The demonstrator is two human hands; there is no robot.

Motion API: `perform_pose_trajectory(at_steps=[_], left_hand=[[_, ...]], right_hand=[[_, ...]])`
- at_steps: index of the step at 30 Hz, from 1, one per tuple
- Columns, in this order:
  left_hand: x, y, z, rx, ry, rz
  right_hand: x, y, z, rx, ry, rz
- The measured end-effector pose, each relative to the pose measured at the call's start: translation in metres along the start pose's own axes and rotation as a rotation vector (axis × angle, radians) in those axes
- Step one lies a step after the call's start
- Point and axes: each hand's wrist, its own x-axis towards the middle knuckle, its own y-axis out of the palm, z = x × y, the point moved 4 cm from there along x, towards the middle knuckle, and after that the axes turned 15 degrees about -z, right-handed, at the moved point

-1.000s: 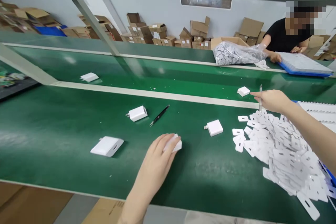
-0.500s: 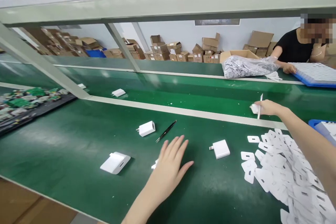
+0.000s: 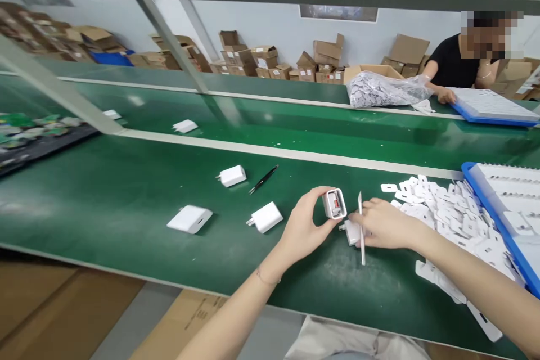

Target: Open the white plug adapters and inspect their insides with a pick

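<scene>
My left hand (image 3: 304,227) pinches a white charger (image 3: 334,203) and holds it up with its port end toward me. My right hand (image 3: 383,223) is closed on a thin white tool (image 3: 361,226) that stands between its fingers, and it rests over another white charger (image 3: 350,231) lying on the green belt (image 3: 105,202). To the left lie more white chargers (image 3: 264,217) (image 3: 232,175) (image 3: 189,219) and black tweezers (image 3: 263,179).
A heap of white plastic pieces (image 3: 447,219) spreads at the right beside a blue tray (image 3: 504,225). Across the far belt another person (image 3: 458,64) works at a blue tray (image 3: 491,108) and a plastic bag (image 3: 383,90). Cardboard boxes line the back wall; circuit boards (image 3: 25,126) lie at left.
My right hand came back from the far edge of the belt to the middle, near my left. My left hand, flat and open before, now holds a charger up.
</scene>
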Motion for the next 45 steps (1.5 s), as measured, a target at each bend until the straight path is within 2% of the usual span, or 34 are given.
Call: perform_pose_trajectory(at_steps=[2, 4, 7, 10, 13, 16, 18, 20, 23, 24, 25, 28, 30, 33, 35, 37, 40, 42, 43, 45], left_hand=[[-0.019, -0.018, -0.016, -0.222, -0.038, -0.128], [-0.035, -0.027, -0.030, -0.425, -0.048, -0.231], [-0.049, -0.029, -0.040, -0.547, -0.022, -0.279], [-0.056, -0.030, -0.039, -0.590, -0.008, -0.278], [-0.062, -0.035, -0.034, -0.623, 0.005, -0.282], [-0.065, -0.039, -0.030, -0.660, 0.040, -0.299], [-0.066, -0.040, -0.029, -0.682, 0.058, -0.306], [-0.065, -0.040, -0.028, -0.694, 0.067, -0.309], [-0.065, -0.039, -0.028, -0.703, 0.056, -0.318], [-0.066, -0.039, -0.029, -0.712, 0.049, -0.323], [-0.067, -0.039, -0.030, -0.723, 0.038, -0.329], [-0.077, -0.043, -0.034, -0.751, -0.014, -0.359], [-0.087, -0.048, -0.035, -0.735, -0.061, -0.378], [-0.100, -0.060, -0.033, -0.636, -0.096, -0.402], [-0.104, -0.071, -0.028, -0.520, -0.063, -0.433], [-0.102, -0.083, -0.023, -0.299, 0.053, -0.484], [-0.090, -0.092, -0.014, 0.292, 0.358, -0.526], [-0.079, -0.083, -0.002, 0.646, 0.580, -0.404], [-0.076, -0.076, 0.006, 0.740, 0.671, -0.305], [-0.073, -0.061, 0.023, 0.784, 0.796, -0.113]], right_hand=[[0.011, -0.001, -0.002, -0.015, 0.027, -0.045], [0.028, 0.001, 0.001, -0.049, 0.059, -0.089], [0.052, 0.012, 0.013, -0.102, 0.085, -0.115], [0.061, 0.022, 0.014, -0.125, 0.112, -0.117], [0.045, 0.018, -0.004, -0.120, 0.149, -0.147], [0.010, 0.009, -0.027, -0.105, 0.187, -0.173], [-0.015, 0.003, -0.029, -0.079, 0.187, -0.188], [-0.036, -0.008, -0.019, 0.012, 0.130, -0.328], [-0.045, -0.029, 0.006, 0.093, -0.022, -0.697], [-0.039, -0.031, 0.013, 0.055, -0.060, -0.749], [-0.027, -0.031, 0.017, -0.016, -0.080, -0.734], [0.036, -0.013, 0.023, -0.203, -0.105, -0.524], [0.083, 0.002, 0.032, -0.235, -0.172, -0.450], [0.140, 0.026, 0.054, -0.266, -0.283, -0.370], [0.160, 0.039, 0.066, -0.292, -0.329, -0.318], [0.166, 0.046, 0.069, -0.311, -0.361, -0.279], [0.154, 0.043, 0.050, -0.317, -0.377, -0.262], [0.138, 0.032, 0.027, -0.318, -0.336, -0.281], [0.128, 0.024, 0.014, -0.317, -0.300, -0.300], [0.104, 0.006, -0.008, -0.305, -0.217, -0.352]])
